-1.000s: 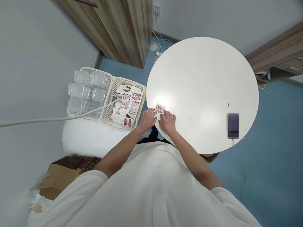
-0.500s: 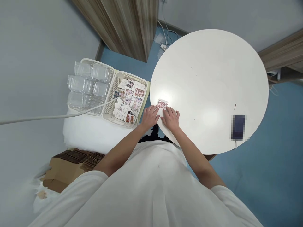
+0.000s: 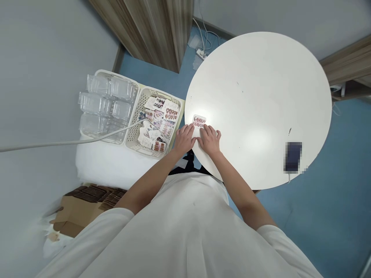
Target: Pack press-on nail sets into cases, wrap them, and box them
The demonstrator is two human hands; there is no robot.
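Note:
A white card of pink press-on nails point(image 3: 199, 121) lies flat near the left edge of the round white table point(image 3: 261, 85). My left hand point(image 3: 183, 139) rests at the card's lower left corner, palm down with fingers stretched forward. At the lower right corner, my right hand point(image 3: 210, 139) lies in the same way, fingers slightly spread. Fingertips of both hands touch or nearly touch the card; the thumbs point toward each other below it. Neither hand grips anything.
Left of the table, one basket point(image 3: 132, 135) holds several nail cards, and another point(image 3: 102, 72) holds clear plastic boxes point(image 3: 94, 102). A white cable point(image 3: 66, 143) crosses both baskets. A blurred dark device point(image 3: 292, 156) lies at the table's right; cardboard boxes point(image 3: 78, 210) stand lower left.
The nail card has shifted slightly away from me on the table. Both hands have moved a little forward with it, and more of the nails now shows. The view has tilted slightly.

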